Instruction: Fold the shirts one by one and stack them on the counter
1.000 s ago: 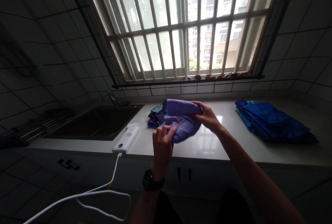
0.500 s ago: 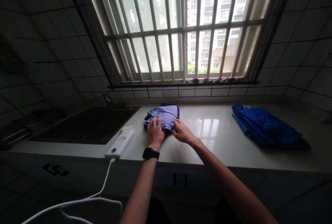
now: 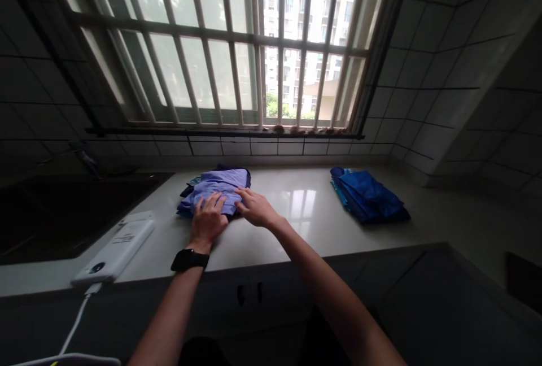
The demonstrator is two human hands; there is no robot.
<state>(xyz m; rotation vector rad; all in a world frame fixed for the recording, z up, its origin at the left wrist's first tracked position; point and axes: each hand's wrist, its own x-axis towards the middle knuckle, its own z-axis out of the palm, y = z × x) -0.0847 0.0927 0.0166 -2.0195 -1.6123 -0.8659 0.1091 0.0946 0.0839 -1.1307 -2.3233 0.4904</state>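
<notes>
A stack of folded clothes with a lavender garment (image 3: 222, 182) on top lies on the white counter (image 3: 275, 244), and darker cloth shows along its edges. My left hand (image 3: 209, 216) rests on the stack's front left, fingers spread over the fabric, and a black watch is on that wrist. At the front right side of the same stack is my right hand (image 3: 255, 207), its fingertips touching the lavender cloth. Its fingers look stretched out rather than closed round anything. Farther right sits a second folded pile, of blue clothes (image 3: 368, 194), apart from both hands.
A dark sink (image 3: 51, 225) with a faucet (image 3: 87, 160) is at the left. A white power bank (image 3: 116, 250) with a cable plugged in lies near the counter's front edge. Behind the counter is a barred window (image 3: 228, 38); a wall corner juts out at the right.
The view has turned to the right, so the piles and sink appear farther left. Both hands stay on the lavender stack, with only slight shifts of the fingers.
</notes>
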